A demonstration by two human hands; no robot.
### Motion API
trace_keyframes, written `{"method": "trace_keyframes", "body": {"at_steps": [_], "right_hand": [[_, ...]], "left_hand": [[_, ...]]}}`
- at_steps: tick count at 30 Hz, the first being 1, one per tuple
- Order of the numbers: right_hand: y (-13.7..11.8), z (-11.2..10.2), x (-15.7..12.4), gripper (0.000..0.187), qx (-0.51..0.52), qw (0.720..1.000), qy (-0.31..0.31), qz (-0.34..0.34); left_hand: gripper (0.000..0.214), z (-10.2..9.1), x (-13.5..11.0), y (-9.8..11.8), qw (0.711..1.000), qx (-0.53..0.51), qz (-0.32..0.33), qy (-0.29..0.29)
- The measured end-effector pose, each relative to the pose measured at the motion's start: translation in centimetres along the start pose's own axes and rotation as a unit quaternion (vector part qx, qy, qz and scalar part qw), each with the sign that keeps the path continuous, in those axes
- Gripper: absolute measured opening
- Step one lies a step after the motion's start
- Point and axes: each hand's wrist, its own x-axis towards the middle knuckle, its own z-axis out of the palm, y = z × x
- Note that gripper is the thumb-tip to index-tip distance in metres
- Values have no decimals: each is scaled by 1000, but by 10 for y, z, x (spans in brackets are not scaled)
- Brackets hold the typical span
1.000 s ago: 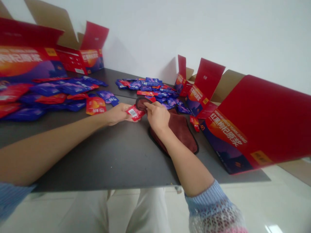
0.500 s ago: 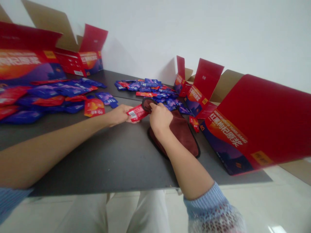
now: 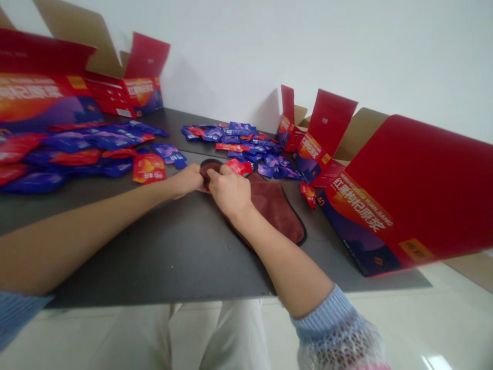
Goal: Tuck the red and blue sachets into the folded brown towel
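My left hand (image 3: pixel 188 180) and my right hand (image 3: pixel 229 190) meet at the middle of the dark table (image 3: pixel 173 246), both closed. Between them they pinch the folded-over end (image 3: pixel 210 168) of a brown cloth (image 3: pixel 275 205), which lies flat to the right under my right wrist. The red sachet that my left hand held a moment ago is out of sight, hidden by the fold or my fingers. Another red sachet (image 3: pixel 239 165) pokes out just beyond my right knuckles.
Several blue and red sachets lie heaped at the back centre (image 3: pixel 239 141) and at the left (image 3: pixel 77 149). Open red cartons stand at the far left (image 3: pixel 46 97), the back right (image 3: pixel 319 139) and the near right (image 3: pixel 404 200). One small red sachet (image 3: pixel 309 194) lies beside the near-right carton.
Both hands and the cloth's end have shifted left and closer together. The red sachet that stuck out of my left hand is now covered by the cloth fold.
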Motion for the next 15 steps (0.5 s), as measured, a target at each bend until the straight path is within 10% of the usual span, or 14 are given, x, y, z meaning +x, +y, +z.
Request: {"method": "trace_keyframes", "body": {"at_steps": [15], "right_hand": [[39, 2, 7, 35, -42, 980, 42, 191]], "left_hand": [[37, 13, -9, 9, 995, -64, -68, 27]]}}
